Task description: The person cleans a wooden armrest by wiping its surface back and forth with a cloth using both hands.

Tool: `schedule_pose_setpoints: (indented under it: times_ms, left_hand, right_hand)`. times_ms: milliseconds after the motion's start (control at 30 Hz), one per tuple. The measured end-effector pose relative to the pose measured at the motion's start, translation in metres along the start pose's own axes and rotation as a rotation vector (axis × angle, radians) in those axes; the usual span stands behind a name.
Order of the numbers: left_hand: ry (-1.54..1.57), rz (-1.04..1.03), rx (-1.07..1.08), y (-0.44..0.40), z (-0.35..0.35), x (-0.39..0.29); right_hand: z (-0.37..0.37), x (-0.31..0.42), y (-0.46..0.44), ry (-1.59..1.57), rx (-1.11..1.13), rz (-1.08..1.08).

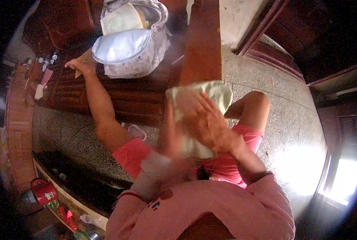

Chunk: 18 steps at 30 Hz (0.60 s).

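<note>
A pale green cloth item (219,94) lies across my lap, partly covered by my hands; whether it is a garment or a pouch I cannot tell. Over it is my right hand (210,124), its fingers stretched out and pointing up and left, blurred at the tips. My left hand (171,134) is at the left edge of the cloth, seen side-on and smeared by motion, so its grip does not show. The two hands are close together, and whether they touch each other is unclear.
An open patterned backpack (156,52) holding a notebook (122,20) sits on the dark wooden bench (66,90). My bare foot (80,66) rests beside it. Small items lie at the bench's left end. A slipper (137,132) is on the floor; a red container (45,192) stands lower left.
</note>
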<state>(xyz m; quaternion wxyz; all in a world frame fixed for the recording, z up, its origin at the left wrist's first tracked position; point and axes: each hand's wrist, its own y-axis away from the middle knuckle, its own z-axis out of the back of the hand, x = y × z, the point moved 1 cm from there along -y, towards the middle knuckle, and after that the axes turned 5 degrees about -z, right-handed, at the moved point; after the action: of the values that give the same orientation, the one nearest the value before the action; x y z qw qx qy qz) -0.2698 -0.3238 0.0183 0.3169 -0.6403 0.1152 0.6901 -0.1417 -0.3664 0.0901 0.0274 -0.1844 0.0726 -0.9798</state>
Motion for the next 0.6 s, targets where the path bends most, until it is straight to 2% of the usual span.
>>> schedule_pose_setpoints:
  times_ms: [33, 133, 167, 233, 300, 333, 400, 433, 467, 567, 600]
  left_hand:
    - [-0.143, -0.063, 0.029, -0.013, 0.004, -0.004]
    - [-0.187, -0.119, 0.076, -0.049, 0.006, 0.011]
    - [-0.228, -0.136, 0.097, -0.066, 0.006, 0.010]
    - [-0.377, -0.188, 0.109, -0.107, 0.005, 0.043]
    - [-0.873, -0.291, 0.252, -0.143, 0.005, 0.058]
    - [-0.716, -0.189, 0.242, -0.161, 0.003, 0.058]
    - [-0.398, -0.003, 0.212, -0.194, -0.005, 0.055]
    - [-0.377, -0.038, 0.182, -0.207, -0.010, 0.053]
    - [-0.356, -0.080, 0.152, -0.221, -0.015, 0.050]
    - [-0.292, -0.131, 0.128, -0.270, -0.028, 0.045]
    - [-0.270, -0.118, 0.135, -0.281, -0.032, 0.048]
  right_hand:
    - [0.008, -0.005, -0.011, -0.019, 0.029, -0.008]
    - [0.019, -0.030, -0.040, 0.024, 0.180, -0.019]
    - [0.016, -0.044, -0.050, 0.107, 0.311, -0.015]
    - [0.014, -0.067, -0.074, -0.014, 0.275, -0.092]
    - [-0.012, -0.108, -0.090, 0.089, -0.006, 0.100]
    - [-0.013, -0.118, -0.102, 0.111, -0.066, 0.106]
    - [-0.007, -0.135, -0.124, 0.290, 0.105, 0.147]
    - [0.000, -0.146, -0.138, 0.390, 0.183, 0.166]
    - [-0.019, -0.173, -0.149, 0.368, -0.168, 0.242]
    - [-0.025, -0.206, -0.182, 0.253, -0.304, 0.082]
    - [-0.019, -0.212, -0.185, 0.300, -0.329, 0.141]
